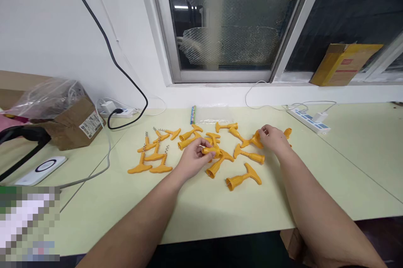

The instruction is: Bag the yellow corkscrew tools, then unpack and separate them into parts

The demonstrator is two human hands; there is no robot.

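In the middle of the table, my left hand (195, 155) is closed, thumb and fingers pinching a yellow plastic corkscrew sleeve (210, 150) above other yellow pieces. My right hand (273, 137) reaches to the right side of the group, its fingers closed on a yellow corkscrew (255, 139), partly hidden by the fingertips. Several assembled corkscrews with T-shaped handles lie between and in front of the hands, one of them a corkscrew (244, 176) nearest the front edge. Left of my left hand lie several T-handles with bare metal spirals, such as this handle (162, 168).
A clear plastic bag (212, 114) lies by the wall. Power strips stand at right (308, 120) and back left, with cables. At left are an open cardboard box (74, 127) and a white charging pad (42, 170). A yellow carton (344, 64) rests on the window sill.
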